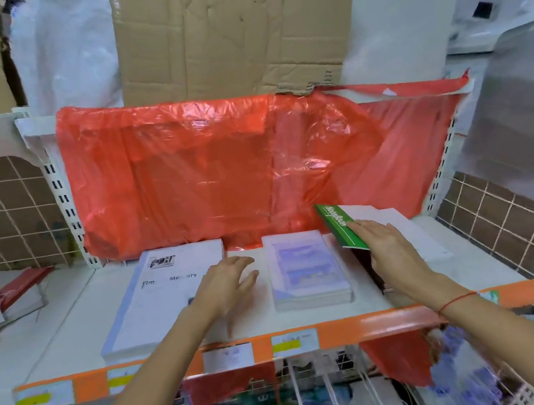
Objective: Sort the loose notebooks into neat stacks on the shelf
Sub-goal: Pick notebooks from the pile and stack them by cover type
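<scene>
- Red plastic sheeting (219, 168) hangs across the back of a white shelf (75, 321) with an orange front edge, torn cardboard (225, 24) above it.
- Left hand (227, 282) lies flat, fingers straight and spread, at the right edge of the big white notebook stack (155, 298) near the shelf's middle.
- Purple-printed notebook stack (305, 267) sits just right of that hand, squared up.
- Right hand (388, 248) reaches toward the right end, fingers straight, touching a tilted green notebook (340, 227) over a white stack (378, 216); thumb hidden, so whether it grips, I cannot tell.
- Loose notebooks (6, 300) lie on the neighbouring shelf, far left.
</scene>
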`<state>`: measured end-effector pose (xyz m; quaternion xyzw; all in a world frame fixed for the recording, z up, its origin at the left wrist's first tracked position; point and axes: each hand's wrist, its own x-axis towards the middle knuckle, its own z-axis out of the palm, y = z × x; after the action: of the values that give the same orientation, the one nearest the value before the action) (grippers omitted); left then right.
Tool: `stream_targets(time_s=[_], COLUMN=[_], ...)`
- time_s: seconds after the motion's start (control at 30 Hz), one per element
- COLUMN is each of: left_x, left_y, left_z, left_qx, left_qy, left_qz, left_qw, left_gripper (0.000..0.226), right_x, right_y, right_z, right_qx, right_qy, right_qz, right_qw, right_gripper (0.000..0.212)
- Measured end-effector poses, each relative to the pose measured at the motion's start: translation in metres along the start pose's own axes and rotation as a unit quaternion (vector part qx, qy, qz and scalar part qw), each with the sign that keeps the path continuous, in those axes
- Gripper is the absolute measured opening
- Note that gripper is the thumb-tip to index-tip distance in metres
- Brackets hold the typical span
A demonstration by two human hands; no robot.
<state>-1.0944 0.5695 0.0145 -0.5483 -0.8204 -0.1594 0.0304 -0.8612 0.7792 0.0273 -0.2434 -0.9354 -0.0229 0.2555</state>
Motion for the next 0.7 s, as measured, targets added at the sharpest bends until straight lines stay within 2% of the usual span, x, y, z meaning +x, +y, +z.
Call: stream_targets(time_s=[0.13,0.27,0.4,0.47,0.57,0.63,0.7], left_x=[0.023,0.035,0.038,0.042,0.05,0.054,0.058], left_y=[0.048,0.081,0.093,0.097,0.103,0.108,0.114], left_z=[0.024,0.04,0.044,0.043,0.043,0.044,0.046], left_qx=[-0.032,-0.039,-0.046,-0.044,-0.048,-0.038,-0.028], left_qy=[0.004,0.019,0.027,0.024,0.029,0.029,0.026], left_qz=[-0.01,-0.027,-0.065,-0.075,-0.075,-0.074,-0.074], left_qw=[0.999,0.999,0.996,0.996,0.996,0.996,0.997], left_gripper=[0.075,0.082,0.081,0.082,0.079,0.07,0.067], right_x=[0.002,0.003,-0.004,-0.007,-0.009,-0.011,-0.011], right_y=[0.07,0.114,0.131,0.139,0.147,0.148,0.149], right_z=[-0.007,-0.01,-0.004,0.0,0.002,0.002,0.004], right_qx=[0.005,0.045,0.123,0.14,0.133,0.141,0.149], right_qy=[0.004,-0.034,-0.199,-0.245,-0.299,-0.3,-0.289], right_qz=[-0.007,-0.034,-0.055,-0.053,-0.066,-0.074,-0.072], right_qw=[1.0,0.998,0.971,0.958,0.943,0.941,0.943], right_gripper=[0.078,0.068,0.066,0.064,0.09,0.106,0.11])
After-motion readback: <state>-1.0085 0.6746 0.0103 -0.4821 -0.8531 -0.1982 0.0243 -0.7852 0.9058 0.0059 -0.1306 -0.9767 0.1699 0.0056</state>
